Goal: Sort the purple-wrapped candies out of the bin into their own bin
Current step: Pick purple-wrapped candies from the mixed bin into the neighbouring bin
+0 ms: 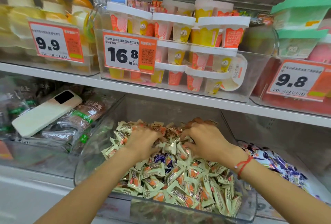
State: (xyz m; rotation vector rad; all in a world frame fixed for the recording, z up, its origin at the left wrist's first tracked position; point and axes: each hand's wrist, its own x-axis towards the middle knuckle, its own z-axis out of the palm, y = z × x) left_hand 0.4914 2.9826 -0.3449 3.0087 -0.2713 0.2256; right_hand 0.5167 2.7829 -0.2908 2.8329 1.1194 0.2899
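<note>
I dig both hands into the clear plastic bin (pixel 84 159) of cream-and-orange wrapped candies (pixel 179 184) to turn up purple-wrapped candies (pixel 162 158) lying just behind my left hand (pixel 143 141); its fingers are buried, grip untellable. My right hand (pixel 202 141) curls, raking wrappers. Their own bin (pixel 279 166) sits right of it
</note>
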